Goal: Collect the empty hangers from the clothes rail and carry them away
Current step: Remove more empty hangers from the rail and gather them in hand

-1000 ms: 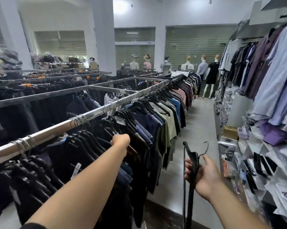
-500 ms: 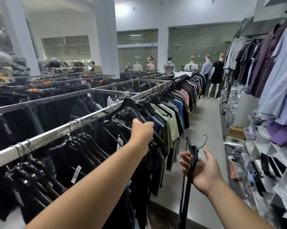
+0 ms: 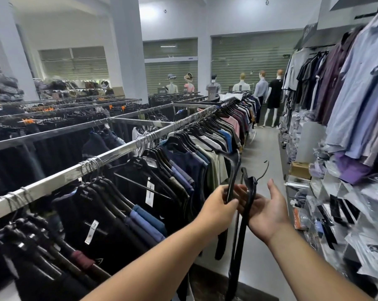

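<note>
A long silver clothes rail (image 3: 59, 178) runs from the lower left toward the back, packed with dark shirts on black hangers. My left hand (image 3: 218, 206) grips an empty black hanger (image 3: 234, 170), clear of the rail and held upright beside my right hand. My right hand (image 3: 265, 210) is palm up with fingers spread, and a bunch of black hangers (image 3: 247, 192) rests across the palm, hanging down below it. The two hands nearly touch.
Shirts (image 3: 353, 105) hang along the right wall above shelves of packaged goods (image 3: 335, 205). A small cardboard box (image 3: 300, 169) sits on the shelf edge. The grey aisle floor (image 3: 264, 148) leads to mannequins (image 3: 273, 94) by closed shutters. More rails fill the left.
My left hand lifted an empty hanger off the rail and carried it right, up against the hangers in my right hand. My right hand stayed in place, palm up.
</note>
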A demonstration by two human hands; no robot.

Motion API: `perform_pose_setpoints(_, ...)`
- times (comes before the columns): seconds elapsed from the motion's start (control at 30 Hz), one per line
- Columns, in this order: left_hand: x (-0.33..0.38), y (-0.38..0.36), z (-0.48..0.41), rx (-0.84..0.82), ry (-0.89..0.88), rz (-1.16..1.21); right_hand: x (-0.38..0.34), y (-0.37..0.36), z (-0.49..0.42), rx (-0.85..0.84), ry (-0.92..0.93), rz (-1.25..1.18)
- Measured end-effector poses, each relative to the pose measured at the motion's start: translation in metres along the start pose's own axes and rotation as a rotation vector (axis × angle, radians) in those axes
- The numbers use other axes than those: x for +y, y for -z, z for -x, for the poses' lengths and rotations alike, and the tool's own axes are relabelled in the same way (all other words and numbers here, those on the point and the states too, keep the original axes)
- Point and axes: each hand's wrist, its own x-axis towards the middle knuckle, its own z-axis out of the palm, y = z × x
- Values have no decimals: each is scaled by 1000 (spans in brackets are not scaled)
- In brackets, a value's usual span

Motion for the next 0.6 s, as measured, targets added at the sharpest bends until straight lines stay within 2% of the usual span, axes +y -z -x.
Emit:
perform_pose_setpoints(0.1,-9,-5,5,-108,-16,-57,3,3,0,-12,-15,-14)
perform_pose_setpoints(0.23,-19,-9,12,-169,-49,-116,8,9,1,-23,-27,-40)
perform_pose_setpoints(0.37,-28,-10,16,-262,63,52,13,16,-1,-22,-52,-64)
perform_pose_setpoints(0.47,-30,-9,17,-349,86,49,17,20,-3,-26,-51,-99)
perform_pose_setpoints(0.53,-28,-6,17,-330,87,-19,18,23,-4,-14,-42,-128)
perform_pose_setpoints(0.6,-29,2,8,-183,113,-111,17,26,-4,-5,-33,-142)
